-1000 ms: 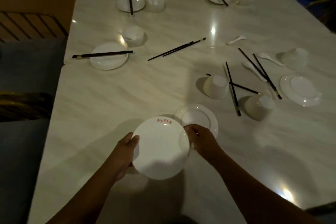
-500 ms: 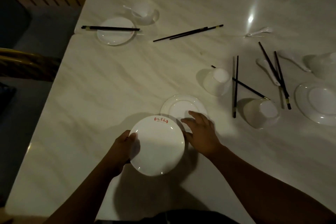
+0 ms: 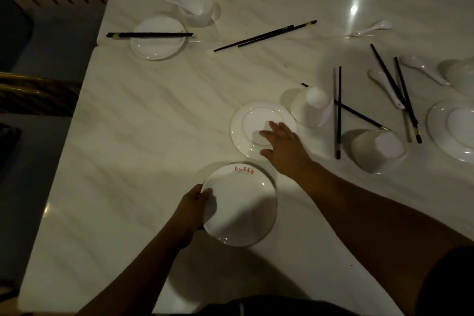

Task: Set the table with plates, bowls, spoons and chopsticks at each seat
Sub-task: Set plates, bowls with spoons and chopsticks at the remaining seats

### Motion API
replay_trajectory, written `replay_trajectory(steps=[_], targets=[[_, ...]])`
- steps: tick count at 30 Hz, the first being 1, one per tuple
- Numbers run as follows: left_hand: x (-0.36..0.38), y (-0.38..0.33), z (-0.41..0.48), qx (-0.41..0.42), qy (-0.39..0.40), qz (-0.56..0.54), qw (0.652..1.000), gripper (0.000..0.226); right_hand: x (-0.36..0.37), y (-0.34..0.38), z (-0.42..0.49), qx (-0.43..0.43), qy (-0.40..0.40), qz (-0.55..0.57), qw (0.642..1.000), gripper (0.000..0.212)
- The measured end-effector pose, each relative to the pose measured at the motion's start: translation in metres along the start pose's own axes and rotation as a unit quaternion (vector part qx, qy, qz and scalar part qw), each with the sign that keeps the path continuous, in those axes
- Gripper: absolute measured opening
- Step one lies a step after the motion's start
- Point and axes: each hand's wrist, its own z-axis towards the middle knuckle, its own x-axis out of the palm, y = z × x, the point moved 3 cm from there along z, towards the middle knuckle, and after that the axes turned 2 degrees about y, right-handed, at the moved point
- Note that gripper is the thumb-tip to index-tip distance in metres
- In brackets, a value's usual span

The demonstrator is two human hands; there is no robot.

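Note:
My left hand (image 3: 195, 204) grips the left rim of a white plate with red lettering (image 3: 243, 208) near the table's front edge. My right hand (image 3: 280, 143) reaches over a second plate (image 3: 246, 120) lying upside down just beyond, fingers spread and relaxed above it. Two upturned white bowls (image 3: 311, 108) (image 3: 378, 150) stand to the right, with loose black chopsticks (image 3: 339, 110) between them. Another chopstick pair (image 3: 266, 36) lies mid-table.
A set place at the left has a plate (image 3: 157, 43) with chopsticks across it and a bowl (image 3: 198, 7) with a spoon. Spoons (image 3: 384, 87) (image 3: 372, 28), more chopsticks (image 3: 395, 90) and a plate (image 3: 454, 131) lie at the right. A chair (image 3: 30, 90) stands left of the marble table (image 3: 143, 136).
My right hand let go of the lettered plate and moved forward over the upside-down plate. The left hand drew the lettered plate nearer to me. The camera tilted further down.

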Motion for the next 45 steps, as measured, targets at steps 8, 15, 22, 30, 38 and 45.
replay_trajectory(steps=[8, 15, 22, 30, 38, 45], targets=[[0.012, -0.008, 0.008, 0.001, 0.049, 0.019, 0.999, 0.033, -0.007, 0.004, -0.014, 0.025, -0.073, 0.055, 0.996, 0.047], [0.029, -0.008, 0.002, 0.017, 0.100, 0.022, 0.995, 0.027, 0.025, -0.019, -0.102, 0.205, -0.038, 0.218, 0.954, 0.021], [0.065, -0.004, 0.002, 0.038, 0.074, 0.020, 0.996, 0.024, 0.034, -0.047, -0.131, 0.260, -0.032, 0.286, 0.922, 0.019], [0.065, 0.001, 0.009, 0.044, -0.054, 0.089, 0.994, 0.025, 0.027, -0.049, -0.124, 0.210, -0.004, 0.304, 0.929, 0.011], [0.029, 0.002, 0.023, 0.038, -0.079, 0.091, 0.992, 0.027, 0.031, -0.024, -0.111, 0.223, 0.003, 0.344, 0.912, 0.016], [0.018, -0.002, 0.021, 0.037, -0.045, 0.110, 0.992, 0.026, 0.036, -0.018, -0.112, 0.233, -0.002, 0.340, 0.911, 0.014]])
